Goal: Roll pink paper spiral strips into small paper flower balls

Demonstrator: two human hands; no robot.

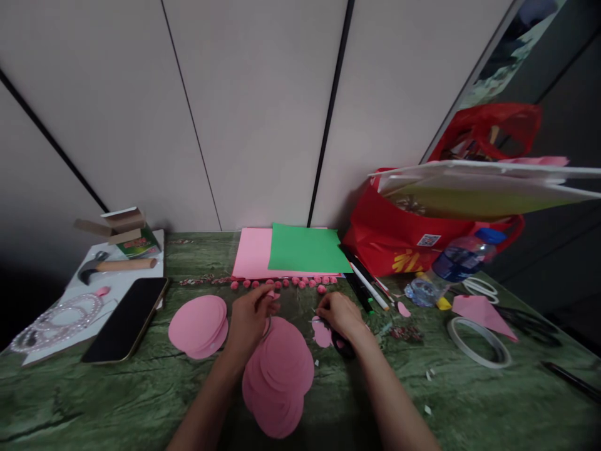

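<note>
My left hand is closed in a pinch on a small pink paper piece, above the far edge of a pile of pink paper circles. My right hand has its thumb and fingers pressed together; what they hold, if anything, is hidden. Partly under its wrist are black-handled scissors, beside a cut pink paper scrap. Beyond both hands runs a row of small pink rolled paper pieces. Another stack of pink circles lies left of my left hand.
At left are a phone, a hammer, a small open box and bead strands. Green paper lies at the back. Pens, a red bag, a bottle and a tape roll occupy the right.
</note>
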